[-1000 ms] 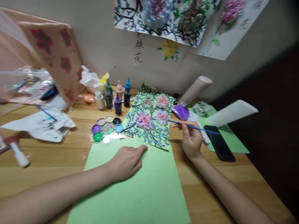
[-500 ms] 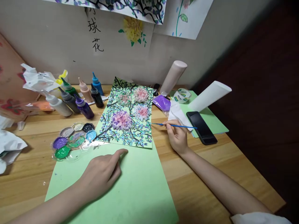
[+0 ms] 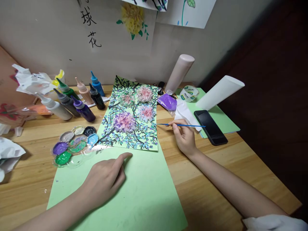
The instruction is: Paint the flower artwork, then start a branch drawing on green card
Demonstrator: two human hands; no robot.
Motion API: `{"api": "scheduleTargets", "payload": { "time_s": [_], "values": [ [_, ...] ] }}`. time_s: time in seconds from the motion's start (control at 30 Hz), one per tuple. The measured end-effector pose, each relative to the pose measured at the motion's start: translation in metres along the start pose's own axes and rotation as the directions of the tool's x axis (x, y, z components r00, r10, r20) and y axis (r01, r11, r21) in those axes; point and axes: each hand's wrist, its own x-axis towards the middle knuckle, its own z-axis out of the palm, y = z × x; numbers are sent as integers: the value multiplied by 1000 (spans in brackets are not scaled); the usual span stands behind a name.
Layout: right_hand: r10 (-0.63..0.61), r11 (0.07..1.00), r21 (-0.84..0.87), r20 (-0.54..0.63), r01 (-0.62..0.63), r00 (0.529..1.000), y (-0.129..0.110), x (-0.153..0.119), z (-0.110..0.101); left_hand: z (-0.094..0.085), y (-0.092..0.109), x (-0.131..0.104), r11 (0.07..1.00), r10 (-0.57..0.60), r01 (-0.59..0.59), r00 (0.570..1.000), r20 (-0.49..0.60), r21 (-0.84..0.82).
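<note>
My right hand [image 3: 184,138] pinches a thin blue paintbrush [image 3: 190,125], held nearly level. The brush tip is at the right edge of a light green painted picture [image 3: 144,141]; I cannot tell if it touches. Dark branches, small blue and purple leaves and several raised crinkled flowers [image 3: 124,122] cover the picture. My left hand [image 3: 106,176] rests on a larger plain green sheet [image 3: 144,195], just below the picture. One finger is stretched out toward the picture's lower edge, the others bent, with nothing held. To its upper left lies a flower-shaped paint palette [image 3: 76,163] with several colours.
Several paint bottles [image 3: 83,110] stand at the back left. At the right are a black phone [image 3: 210,127], a tape roll [image 3: 189,94], a crumpled tissue [image 3: 184,113], a purple packet [image 3: 167,102] and two tubes [image 3: 220,92]. Crumpled paper [image 3: 9,154] lies far left.
The whole view has shifted a little, with the wall and its pictures sitting higher. My left hand stays in place, and the right still holds the paintbrush by the picture's right edge.
</note>
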Motion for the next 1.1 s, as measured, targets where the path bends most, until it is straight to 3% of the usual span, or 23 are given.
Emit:
{"api": "scheduleTargets", "payload": {
  "time_s": [0.2,0.4,0.53,0.67,0.87,0.97,1.1],
  "values": [
    [61,998,28,-40,-59,997,1,0,1,-1,0,0,1000,-9,9,999,30,2],
    [-62,997,43,-51,64,997,1,-2,0,-3,2,1,1000,-17,17,999,46,8],
    [-90,993,72,-5,91,996,-15,-5,6,-6,6,1,1000,-14,14,999,45,-6],
    [-134,979,178,173,102,976,-56,-1,26,-7,7,0,1000,9,-9,999,45,5],
    [-322,939,252,394,236,861,-118,19,78,-3,4,-2,998,48,-49,998,27,39],
    [-346,937,216,444,276,827,-129,26,98,-1,3,-3,997,76,-76,997,-2,28],
    [-391,920,195,453,339,801,-131,28,109,1,2,-4,995,100,-99,995,-30,26]
  ]
}}
